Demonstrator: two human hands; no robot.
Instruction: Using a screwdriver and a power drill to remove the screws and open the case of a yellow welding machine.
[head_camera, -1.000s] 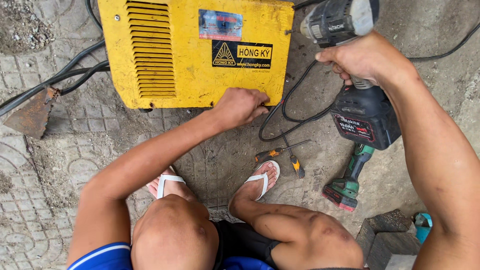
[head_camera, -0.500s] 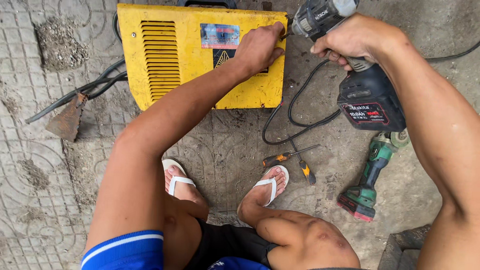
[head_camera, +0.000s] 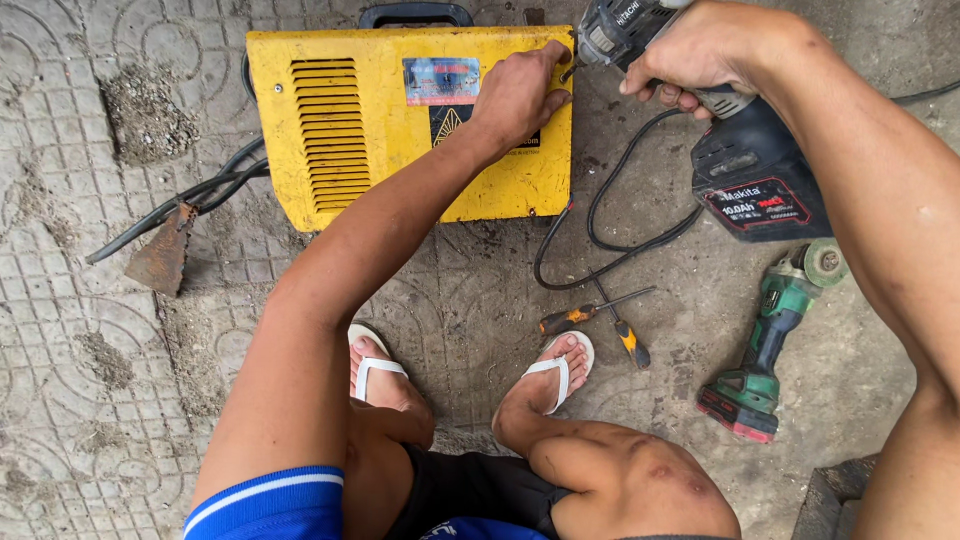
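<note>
A yellow metal machine box (head_camera: 360, 150) with vent slots and a black top handle lies on the paved ground. My left hand (head_camera: 520, 95) rests on its upper right corner, fingers pinched together at the edge; what they pinch is too small to tell. My right hand (head_camera: 705, 50) grips a cordless drill (head_camera: 745, 160) with a large black battery. The drill's nose points at that same corner, right beside my left fingers.
Two orange-handled screwdrivers (head_camera: 600, 320) lie crossed on the ground near my right foot. A green cordless angle grinder (head_camera: 770, 345) lies at the right. Black cables (head_camera: 620, 235) loop beside the box, more run off left past a rusty metal clamp (head_camera: 160, 250).
My left hand slid up from the box's lower edge to its upper right corner. The drill came in close to that corner.
</note>
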